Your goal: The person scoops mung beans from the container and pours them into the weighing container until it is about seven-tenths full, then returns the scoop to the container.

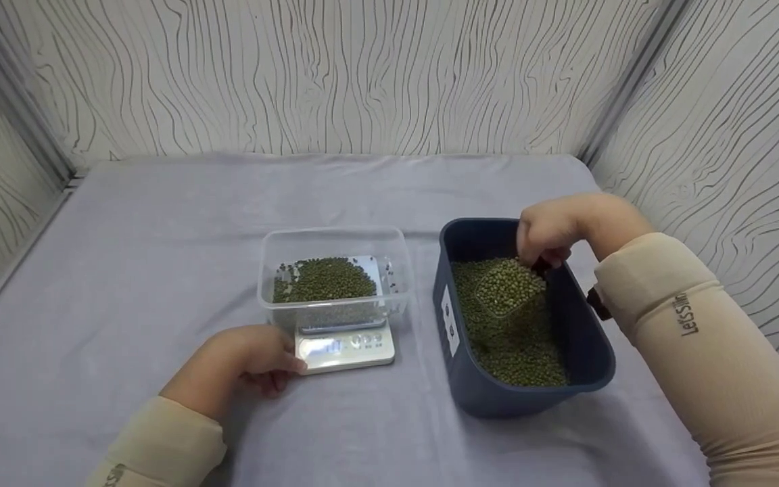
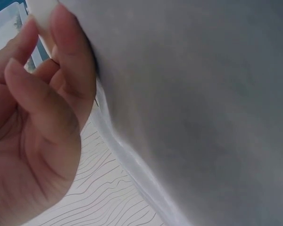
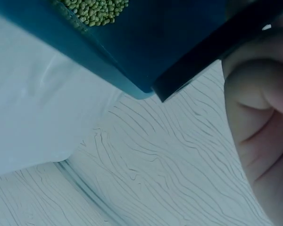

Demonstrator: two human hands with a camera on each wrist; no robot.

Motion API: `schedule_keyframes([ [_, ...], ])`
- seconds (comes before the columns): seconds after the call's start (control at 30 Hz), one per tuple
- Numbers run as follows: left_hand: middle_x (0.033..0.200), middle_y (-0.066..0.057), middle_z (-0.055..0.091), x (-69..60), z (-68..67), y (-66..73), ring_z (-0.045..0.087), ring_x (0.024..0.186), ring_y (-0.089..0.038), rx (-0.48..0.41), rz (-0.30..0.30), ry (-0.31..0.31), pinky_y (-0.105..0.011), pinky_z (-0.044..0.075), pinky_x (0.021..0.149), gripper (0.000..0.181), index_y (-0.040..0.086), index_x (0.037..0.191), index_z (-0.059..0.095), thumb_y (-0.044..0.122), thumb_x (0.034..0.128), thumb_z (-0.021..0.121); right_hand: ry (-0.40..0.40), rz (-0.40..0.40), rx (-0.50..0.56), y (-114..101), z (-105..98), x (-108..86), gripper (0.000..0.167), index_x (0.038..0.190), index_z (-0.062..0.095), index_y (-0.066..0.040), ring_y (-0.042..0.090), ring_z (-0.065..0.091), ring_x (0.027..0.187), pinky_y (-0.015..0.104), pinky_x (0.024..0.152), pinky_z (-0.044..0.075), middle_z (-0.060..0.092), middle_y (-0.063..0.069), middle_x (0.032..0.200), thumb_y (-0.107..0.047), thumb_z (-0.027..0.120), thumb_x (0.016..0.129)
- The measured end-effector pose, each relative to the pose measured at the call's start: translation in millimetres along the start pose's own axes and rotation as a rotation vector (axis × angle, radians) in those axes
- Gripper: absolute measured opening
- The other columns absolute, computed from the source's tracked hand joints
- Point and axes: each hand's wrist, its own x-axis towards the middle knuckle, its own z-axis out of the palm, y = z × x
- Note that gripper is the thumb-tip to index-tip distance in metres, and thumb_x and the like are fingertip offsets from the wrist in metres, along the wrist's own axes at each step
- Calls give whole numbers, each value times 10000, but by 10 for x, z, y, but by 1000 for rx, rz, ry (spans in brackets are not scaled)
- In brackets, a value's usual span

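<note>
In the head view my left hand (image 1: pixel 254 355) pinches the front left corner of a white kitchen scale (image 1: pixel 345 352) between thumb and fingers. On the scale stands a clear plastic container (image 1: pixel 332 233) partly filled with green mung beans (image 1: pixel 335 279). My right hand (image 1: pixel 552 226) reaches over the rim of a deep blue bin (image 1: pixel 518 399) and grips a scoop by its dark handle (image 3: pixel 193 61). Mung beans fill the scoop's bowl (image 1: pixel 508 287), which is over the beans in the bin. The scale's display is lit, but its digits are too blurred to read.
A pale cloth (image 1: pixel 159 223) covers the table. Panels with a wavy line pattern (image 1: pixel 335 74) stand behind it and at both sides. The blue bin stands to the right of the scale, with a white label (image 1: pixel 449 321) on its left side.
</note>
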Motion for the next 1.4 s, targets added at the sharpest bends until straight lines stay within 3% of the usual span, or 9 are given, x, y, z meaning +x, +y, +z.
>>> schedule_keyframes([
  [0.6,640,-48,622,0,6,-13,599,558,-140,-10,-2,1,-258,473,509,220,55,772,600,254,858,631,-46,76,327,246,-138,-44,333,536,524,-104,89,436,416,262,468,418,472,-15,458,-46,496,863],
  [0.87,642,-53,622,11,2,-19,600,553,-143,-21,0,-3,-265,482,513,218,51,770,598,247,860,628,-12,102,374,329,-156,-43,372,515,438,-127,65,445,431,243,481,426,476,-33,482,-54,477,878],
  [1.17,663,-63,621,-2,2,-5,603,565,-152,-41,1,-2,-269,486,518,193,56,790,587,232,856,631,23,115,429,401,-174,-56,307,583,560,-113,50,475,430,218,489,438,529,-27,489,-64,498,879],
  [1.4,644,-55,634,3,-6,0,583,538,-137,-9,5,-1,-240,441,482,206,58,769,603,244,853,633,40,129,449,436,-181,-70,334,558,543,-116,52,474,428,218,495,444,515,-31,487,-68,496,885],
])
